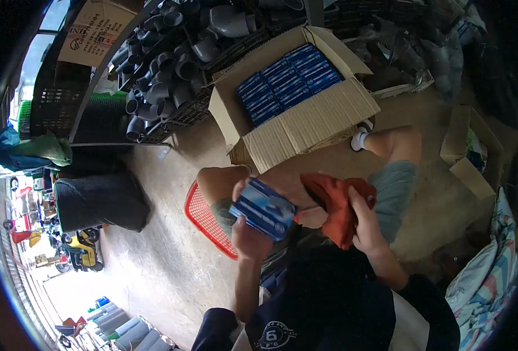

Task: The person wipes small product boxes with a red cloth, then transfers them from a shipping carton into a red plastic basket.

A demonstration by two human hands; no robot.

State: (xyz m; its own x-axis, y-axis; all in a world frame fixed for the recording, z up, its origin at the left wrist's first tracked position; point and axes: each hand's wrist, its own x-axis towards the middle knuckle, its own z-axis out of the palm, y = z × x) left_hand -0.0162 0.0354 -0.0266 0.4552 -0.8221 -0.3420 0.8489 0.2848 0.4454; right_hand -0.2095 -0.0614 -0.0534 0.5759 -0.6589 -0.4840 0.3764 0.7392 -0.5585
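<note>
My left hand (250, 237) grips a small blue box (263, 209) with white print, held tilted above my lap. In my right hand (364, 225) is a bunched orange-red cloth (336, 205), a little to the right of the box and apart from it. Just ahead of my knees stands an open cardboard carton (311, 126), its flaps folded outward. Rows of similar blue boxes (288, 82) are packed inside it. What the blue boxes contain cannot be seen.
A red plastic basket (203, 225) stands by my left leg. Grey pipe fittings (171, 76) fill dark crates at the upper left. At the right are a smaller open carton (469, 155) and a striped sheet (484, 281). Grey pipes (133, 333) lie at lower left.
</note>
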